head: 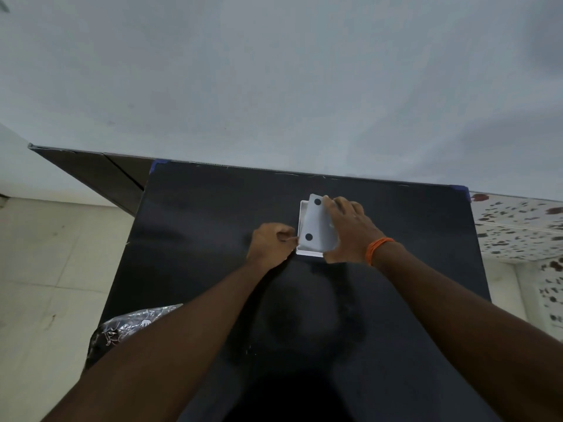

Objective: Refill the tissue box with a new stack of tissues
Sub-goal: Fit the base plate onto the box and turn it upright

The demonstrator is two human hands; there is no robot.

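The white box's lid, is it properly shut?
No. The grey lid sits skewed on the white box, whose rim shows along its left and near edges.

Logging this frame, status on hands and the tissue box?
Right hand gripping tilted white panel over tissue box. Left hand pinched at box's left edge. Box on black table, no tissues visible. Nothing blocking.

tissue box (304, 249) on black table (198, 239) | right hand (347, 229) presses white panel (316, 226) | left hand (271, 246) pinches box edge

Both arms reach forward; left hand (269, 243) apparently pinched closed, right hand (347, 228) spread palm-down.
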